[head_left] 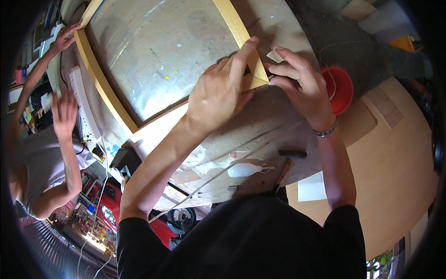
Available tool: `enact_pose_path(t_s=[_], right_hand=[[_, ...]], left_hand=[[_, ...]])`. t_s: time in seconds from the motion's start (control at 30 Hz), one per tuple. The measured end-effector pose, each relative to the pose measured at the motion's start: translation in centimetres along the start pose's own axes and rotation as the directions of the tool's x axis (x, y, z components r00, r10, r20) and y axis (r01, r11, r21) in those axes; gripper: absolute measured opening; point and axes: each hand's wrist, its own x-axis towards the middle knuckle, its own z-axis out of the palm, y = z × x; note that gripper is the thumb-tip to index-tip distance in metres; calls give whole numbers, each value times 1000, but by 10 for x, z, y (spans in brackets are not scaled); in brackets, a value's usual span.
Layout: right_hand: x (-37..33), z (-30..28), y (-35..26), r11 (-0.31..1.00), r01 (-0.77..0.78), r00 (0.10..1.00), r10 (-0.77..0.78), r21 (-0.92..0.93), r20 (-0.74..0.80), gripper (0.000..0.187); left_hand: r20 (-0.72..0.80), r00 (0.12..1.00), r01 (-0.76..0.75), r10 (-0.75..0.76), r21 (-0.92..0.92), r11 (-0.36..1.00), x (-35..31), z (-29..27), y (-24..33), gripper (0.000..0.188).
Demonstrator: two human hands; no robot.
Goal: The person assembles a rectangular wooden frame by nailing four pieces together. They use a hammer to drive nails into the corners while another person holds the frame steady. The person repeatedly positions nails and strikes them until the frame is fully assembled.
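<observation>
A light wooden frame point(108, 106) lies over the worktable, its mitred corner nearest me between my two hands. My left hand point(216, 88) is closed around the frame close to that corner, with the thumb along the top of the wood. At the corner's tip, my right hand point(302, 83) is pinched on something small and thin, too hidden by the fingers to name. A small pale flat piece point(274, 56) shows just beyond the right fingers. The frame's far side runs out of view at the top.
A white bottle point(244, 169) and a dark bar point(292, 153) lie on the grey, paint-stained worktable point(158, 51). A red bucket point(341, 93) stands right, beside a large brown board point(395, 158). At left, another person's hand point(65, 39) touches the frame, near a power strip point(83, 102). A cord crosses the table.
</observation>
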Motion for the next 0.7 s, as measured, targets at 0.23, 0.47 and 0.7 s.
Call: enact_pose_path(t_s=[0.23, 0.47, 0.7], right_hand=[[-3, 3, -4, 1000, -6, 1000, 6, 0, -25, 46], [-4, 4, 1, 1000, 0, 999, 0, 0, -42, 47], [-6, 5, 3, 999, 40, 998, -40, -11, -47, 48]], left_hand=[[66, 998, -28, 23, 83, 996, 7, 1, 3, 61], [59, 997, -40, 42, -28, 999, 9, -4, 1, 65], [70, 995, -76, 77, -16, 997, 9, -3, -1, 63]])
